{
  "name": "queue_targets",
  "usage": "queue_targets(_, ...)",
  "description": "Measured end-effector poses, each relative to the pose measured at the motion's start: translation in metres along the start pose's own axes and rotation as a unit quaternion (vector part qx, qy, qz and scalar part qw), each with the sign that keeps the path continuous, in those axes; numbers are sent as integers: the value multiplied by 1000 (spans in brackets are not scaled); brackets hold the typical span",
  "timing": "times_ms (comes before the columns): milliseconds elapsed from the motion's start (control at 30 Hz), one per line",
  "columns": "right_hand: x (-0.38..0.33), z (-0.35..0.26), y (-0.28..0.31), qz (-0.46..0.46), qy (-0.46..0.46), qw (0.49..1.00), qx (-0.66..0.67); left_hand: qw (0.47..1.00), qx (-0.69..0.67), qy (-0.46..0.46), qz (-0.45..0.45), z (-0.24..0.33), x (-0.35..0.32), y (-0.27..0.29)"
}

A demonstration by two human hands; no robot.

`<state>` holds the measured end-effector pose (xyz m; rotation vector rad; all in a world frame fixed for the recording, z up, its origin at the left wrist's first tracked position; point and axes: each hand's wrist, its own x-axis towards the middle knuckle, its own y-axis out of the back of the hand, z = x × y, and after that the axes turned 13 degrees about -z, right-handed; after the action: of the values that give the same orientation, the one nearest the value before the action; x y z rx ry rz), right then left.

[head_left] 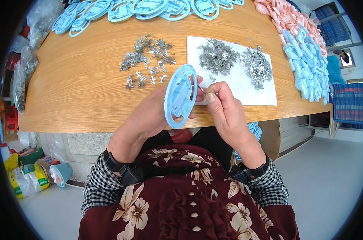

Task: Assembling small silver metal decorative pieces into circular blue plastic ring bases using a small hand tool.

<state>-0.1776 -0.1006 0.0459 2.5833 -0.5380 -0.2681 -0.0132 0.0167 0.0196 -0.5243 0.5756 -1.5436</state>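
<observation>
My left hand (152, 113) grips a light-blue oval plastic part (179, 96), tilted up on its edge above the front of the table. The part has a raised middle and openings near its ends. My right hand (228, 114) is closed, thumb against fingers, on a thin metal tool (201, 89). The tool's tip points at the right side of the part; whether it touches is hidden. Beyond my left hand lie loose small metal pieces (143, 52). Two more heaps, one of metal clips (218, 57) and one of flatter metal pieces (256, 67), rest on a white sheet (237, 98).
Several blue oval parts (151, 8) lie along the table's far edge. At the right are piles of smaller blue parts (307, 66) and pink parts (289, 18). Clear plastic bags (43, 20) stand left of the wooden table (77, 92); a blue bin (62, 174) is on the floor.
</observation>
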Motion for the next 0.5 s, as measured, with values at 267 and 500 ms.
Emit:
queue_targets(267,9,9,-7,41,57,997,3,989,-148,-4,-22,-4,-2,2)
queue_targets(500,5,7,-2,16,37,995,-95,988,-157,13,-5,-5,-3,5)
